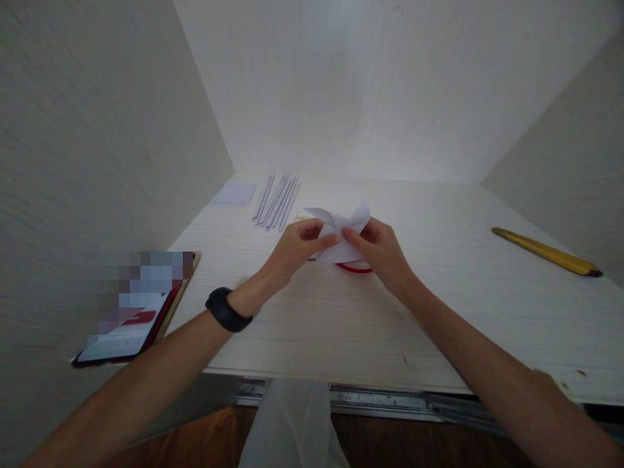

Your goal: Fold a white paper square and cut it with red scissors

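A piece of white paper (344,248) is pinched between my two hands, its upper corners curling upward. My left hand (303,246) grips its left side, thumb on the near face. On the right side, my right hand (379,244) holds it the same way, the two thumbs close together near the middle. Below the paper, a red curved rim (355,268) of some round thing shows; the rest of it is hidden. Behind my left hand lie several thin rolled paper sticks (277,201), and beside them a flat white paper square (234,193).
A tablet or phone (141,312) in an open case lies at the left, partly blurred. A long yellow tool with a dark end (546,251) rests at the right. Pale walls enclose the white tabletop (341,331) at the back and sides. A metal drawer rail (380,398) runs under its front edge.
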Motion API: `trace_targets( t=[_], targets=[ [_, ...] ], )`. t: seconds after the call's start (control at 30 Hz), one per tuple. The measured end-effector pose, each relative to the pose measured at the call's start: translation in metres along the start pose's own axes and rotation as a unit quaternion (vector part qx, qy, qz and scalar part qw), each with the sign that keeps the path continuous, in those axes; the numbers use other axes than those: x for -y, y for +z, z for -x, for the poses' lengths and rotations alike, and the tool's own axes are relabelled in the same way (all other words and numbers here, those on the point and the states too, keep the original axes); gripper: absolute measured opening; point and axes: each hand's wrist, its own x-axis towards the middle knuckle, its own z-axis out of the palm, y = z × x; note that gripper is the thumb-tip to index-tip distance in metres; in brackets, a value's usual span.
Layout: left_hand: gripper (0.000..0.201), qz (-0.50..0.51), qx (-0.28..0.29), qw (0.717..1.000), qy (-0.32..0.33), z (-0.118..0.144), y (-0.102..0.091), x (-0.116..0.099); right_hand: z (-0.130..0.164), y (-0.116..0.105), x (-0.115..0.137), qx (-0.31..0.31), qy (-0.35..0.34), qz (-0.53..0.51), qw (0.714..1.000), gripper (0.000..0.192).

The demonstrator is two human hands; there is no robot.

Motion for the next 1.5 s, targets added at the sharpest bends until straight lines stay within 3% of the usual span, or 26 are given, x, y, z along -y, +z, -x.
trace_targets(
  t=[0.27, 0.43, 0.63, 0.8, 0.97, 1.1, 1.2, 1.4, 1.5],
  targets=[
    [0.027, 0.01, -0.017, 1.0, -0.018, -0.001, 0.0, 0.002, 0.003, 0.001, -0.001, 0.01, -0.03, 0.066, 0.997, 0.024],
    [0.027, -0.015, -0.005, 1.0, -0.019, -0.003, -0.003, 0.001, 0.004, -0.001, 0.003, 0.034, -0.032, 0.049, 0.998, 0.028],
    [0.021, 0.017, -0.067, 0.997, -0.018, -0.006, -0.007, -0.002, 0.004, -0.007, 0.009, 0.033, -0.055, -0.009, 0.998, 0.039],
    [0.02, 0.018, -0.113, 0.993, -0.017, -0.008, -0.009, -0.001, 0.002, -0.007, 0.01, 0.035, -0.006, -0.051, 0.998, 0.025],
    [0.021, 0.02, -0.12, 0.992, -0.016, -0.008, -0.01, 0.0, 0.001, -0.003, 0.004, 0.071, 0.061, -0.049, 0.994, 0.038],
    [0.021, 0.019, -0.118, 0.993, -0.025, -0.007, -0.009, -0.001, 0.003, -0.002, -0.001, 0.059, -0.016, 0.028, 0.998, 0.053],
    [0.021, 0.029, -0.115, 0.993, -0.027, -0.006, -0.008, -0.001, 0.004, -0.001, -0.004, 0.076, -0.035, 0.062, 0.995, 0.062],
    [0.023, 0.031, -0.113, 0.993, -0.028, -0.006, -0.008, 0.0, 0.004, 0.0, -0.006, 0.012, -0.113, 0.105, 0.988, 0.07],
    [0.024, 0.032, -0.112, 0.993, -0.024, -0.007, -0.007, 0.002, 0.005, 0.001, -0.003, -0.002, -0.159, 0.142, 0.977, 0.063]
  ],
)
